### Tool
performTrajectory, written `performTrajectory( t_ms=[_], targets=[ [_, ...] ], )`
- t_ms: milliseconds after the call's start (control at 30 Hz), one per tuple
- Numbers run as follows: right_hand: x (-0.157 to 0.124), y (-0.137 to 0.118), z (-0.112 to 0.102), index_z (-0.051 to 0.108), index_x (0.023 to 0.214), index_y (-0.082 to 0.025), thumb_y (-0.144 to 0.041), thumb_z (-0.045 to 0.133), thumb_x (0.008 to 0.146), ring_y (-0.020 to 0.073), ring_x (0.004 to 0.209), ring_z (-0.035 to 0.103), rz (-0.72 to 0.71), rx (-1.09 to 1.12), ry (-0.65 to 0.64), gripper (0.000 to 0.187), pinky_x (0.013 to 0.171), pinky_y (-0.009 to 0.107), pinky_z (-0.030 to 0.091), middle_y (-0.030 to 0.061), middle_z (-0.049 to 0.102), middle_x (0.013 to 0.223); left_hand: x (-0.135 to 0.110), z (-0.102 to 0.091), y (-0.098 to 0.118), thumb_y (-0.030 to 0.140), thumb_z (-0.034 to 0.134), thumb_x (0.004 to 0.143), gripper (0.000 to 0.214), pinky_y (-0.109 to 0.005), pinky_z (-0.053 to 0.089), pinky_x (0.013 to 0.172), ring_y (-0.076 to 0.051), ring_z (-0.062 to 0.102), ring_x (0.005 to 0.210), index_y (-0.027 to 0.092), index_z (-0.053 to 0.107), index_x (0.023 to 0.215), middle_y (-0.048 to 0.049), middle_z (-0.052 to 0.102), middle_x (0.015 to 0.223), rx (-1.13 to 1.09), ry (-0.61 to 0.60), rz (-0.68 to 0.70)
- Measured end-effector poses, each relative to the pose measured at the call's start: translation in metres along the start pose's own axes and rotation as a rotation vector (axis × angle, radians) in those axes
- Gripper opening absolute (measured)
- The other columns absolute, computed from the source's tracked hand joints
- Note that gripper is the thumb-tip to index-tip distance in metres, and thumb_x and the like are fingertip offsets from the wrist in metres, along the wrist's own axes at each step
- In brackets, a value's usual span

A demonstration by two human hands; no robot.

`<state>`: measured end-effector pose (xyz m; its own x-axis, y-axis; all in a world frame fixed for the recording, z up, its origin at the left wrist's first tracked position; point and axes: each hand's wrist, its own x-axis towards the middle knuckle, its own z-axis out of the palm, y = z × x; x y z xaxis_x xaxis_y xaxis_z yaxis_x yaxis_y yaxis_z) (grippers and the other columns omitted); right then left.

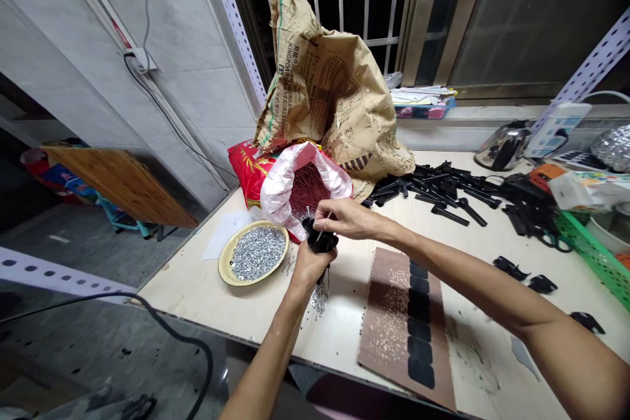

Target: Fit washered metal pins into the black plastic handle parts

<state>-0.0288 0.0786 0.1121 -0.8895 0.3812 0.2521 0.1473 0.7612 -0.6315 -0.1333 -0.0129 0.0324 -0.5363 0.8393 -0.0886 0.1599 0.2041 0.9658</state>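
Note:
My left hand [311, 267] is wrapped round black plastic parts [322, 241], held upright over the table's near left part. Thin metal shanks stick out above and below them. Over these parts my right hand [344, 218] pinches a thin metal pin [321, 234]; whether it is threaded is too small to tell. Just behind the hands, an open white-lined bag [275, 191] contains many thin, dark reddish pieces. To the left, a yellowish plate [225, 273] holds a heap of small silvery metal pieces [259, 252]. More such pieces [319, 302] lie loose below my left hand.
A brown board [384, 348] with a row of black pads [420, 331] lies right of my hands. Black plastic parts [443, 187] are piled behind it. A large paper sack [339, 92] stands at the back. A kettle [502, 144] and green basket [595, 262] are at right.

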Motion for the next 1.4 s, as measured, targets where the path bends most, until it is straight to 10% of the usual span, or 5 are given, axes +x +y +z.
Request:
performTrajectory(
  t_ms=[267,467,700,1067,1400],
  targets=[
    [0.000,0.014,0.001,0.051,0.118,-0.019,-0.051,0.048,0.089,0.0194,0.092,0.056,0.046,-0.356,0.424,0.044,0.079,0.030,0.039,0.0084,0.061,0.106,-0.002,-0.011,-0.003,0.022,0.073,0.052,0.031,-0.026,0.047,0.064,-0.016,0.060,0.069,0.013,0.065,0.080,-0.0016,0.066,0.073,-0.169,0.075,0.063],
    [-0.012,0.082,0.053,0.064,0.079,-0.016,-0.036,0.045,0.092,0.0145,0.067,0.058,0.422,-0.483,0.005,0.030,0.057,0.022,0.037,0.0041,0.062,0.071,-0.004,-0.023,0.000,0.026,0.077,0.053,0.034,-0.026,0.049,0.064,-0.015,0.061,0.068,0.012,0.067,0.083,-0.0035,0.067,0.075,-0.194,0.174,0.070],
    [-0.005,0.096,0.111,0.064,0.094,-0.018,-0.018,0.049,0.089,0.0213,0.094,0.055,0.077,-0.530,-0.097,0.016,0.070,0.029,0.042,0.0097,0.060,0.107,0.000,-0.025,-0.001,0.014,0.081,0.046,0.039,-0.023,0.051,0.061,-0.012,0.061,0.060,0.009,0.066,0.081,-0.0016,0.066,0.067,-0.548,-0.029,-0.176],
    [-0.016,0.099,0.076,0.060,0.106,-0.017,-0.020,0.042,0.094,0.0173,0.090,0.049,-0.080,-0.534,0.148,0.021,0.076,0.028,0.037,0.0080,0.058,0.099,-0.003,-0.025,0.003,0.007,0.078,0.050,0.031,-0.021,0.054,0.058,-0.012,0.063,0.056,0.007,0.066,0.079,-0.0036,0.067,0.064,-0.678,-0.115,-0.278],
    [-0.027,0.119,0.096,0.066,0.078,-0.011,-0.007,0.049,0.086,0.0219,0.094,0.049,-0.272,-0.741,-0.146,0.019,0.091,0.040,0.035,0.0090,0.060,0.093,-0.003,-0.037,0.009,0.009,0.079,0.050,0.040,-0.022,0.053,0.059,-0.012,0.064,0.058,0.009,0.066,0.087,-0.0025,0.067,0.067,-0.649,-0.135,-0.255]
  ],
)
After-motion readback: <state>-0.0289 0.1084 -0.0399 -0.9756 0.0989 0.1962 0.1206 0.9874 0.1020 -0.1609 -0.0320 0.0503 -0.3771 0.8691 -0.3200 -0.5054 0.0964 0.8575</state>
